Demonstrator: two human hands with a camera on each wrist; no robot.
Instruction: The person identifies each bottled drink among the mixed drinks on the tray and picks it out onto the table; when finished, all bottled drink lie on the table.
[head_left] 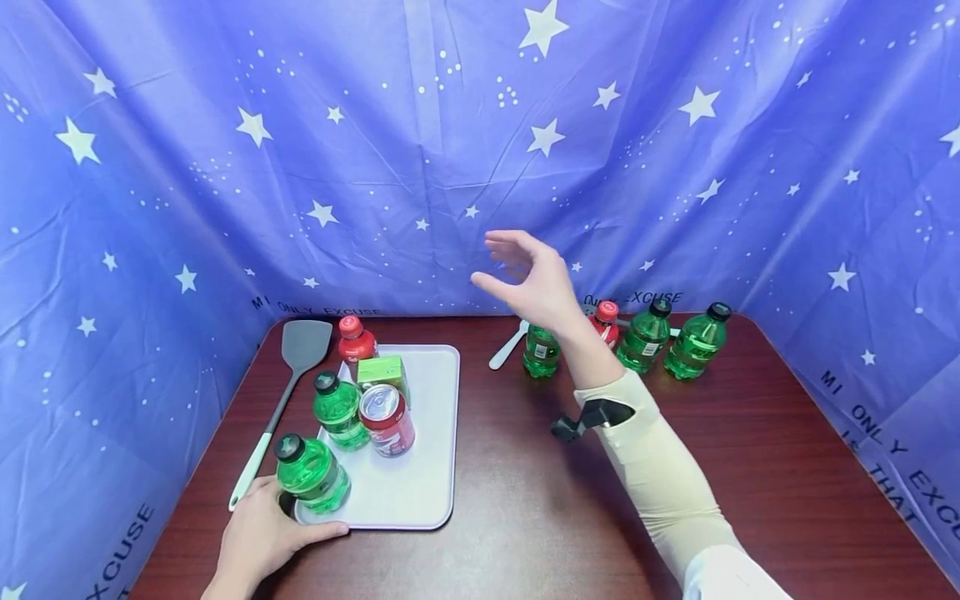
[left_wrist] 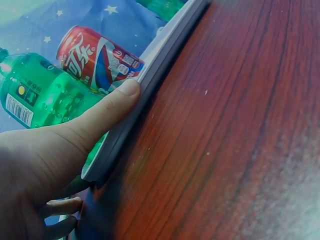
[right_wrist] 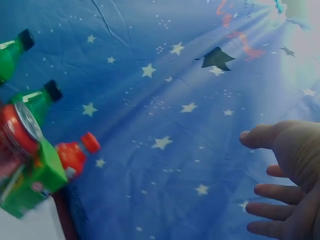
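My left hand (head_left: 258,529) holds the near-left corner of a white tray (head_left: 431,442); the thumb lies along its near rim and the fingers are partly hidden at its left side. Beside that hand a green soda bottle (head_left: 313,475) stands on the tray. Behind it are another green bottle (head_left: 341,412), a red soda can (head_left: 387,423), a green box (head_left: 384,372) and a red-capped bottle (head_left: 356,342). My right hand (head_left: 538,283) is raised, empty, with spread fingers, above the back of the table, near a green bottle (head_left: 542,352).
A grey spatula (head_left: 306,343) with a pale handle lies left of the tray. At the back right stand a red-capped bottle (head_left: 604,325) and two green bottles, one in the middle (head_left: 643,337) and one outermost (head_left: 696,343). A white utensil (head_left: 510,346) lies left of them. Starry blue cloth (head_left: 427,167) surrounds the table.
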